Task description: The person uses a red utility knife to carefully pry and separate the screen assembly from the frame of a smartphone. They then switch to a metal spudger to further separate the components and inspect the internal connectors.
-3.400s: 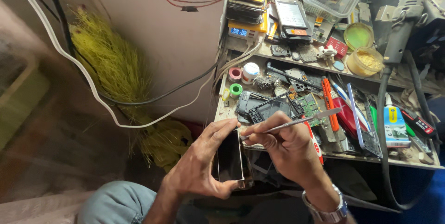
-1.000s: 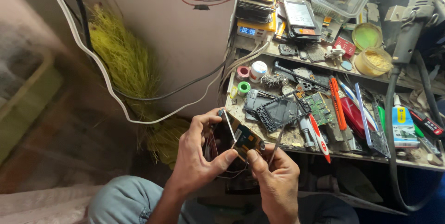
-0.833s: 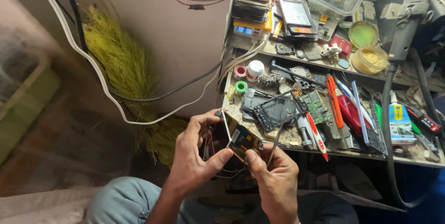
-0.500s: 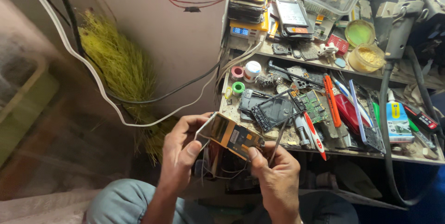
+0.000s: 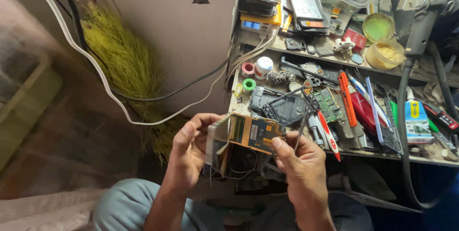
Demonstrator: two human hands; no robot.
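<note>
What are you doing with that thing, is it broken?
A person is holding an opened-up phone in front of a messy workbench. The left hand grips the phone's body, while the right hand pinches the edge of a gold-brown inner panel swung out from it, with thin tweezers tucked in the same hand. Thin wires hang below the phone. Loose phone parts, a green circuit board and tools lie on the bench.

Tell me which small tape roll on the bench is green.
The green roll, lowest of the three at the bench's left edge; the pink roll and white roll sit just above it.
</note>
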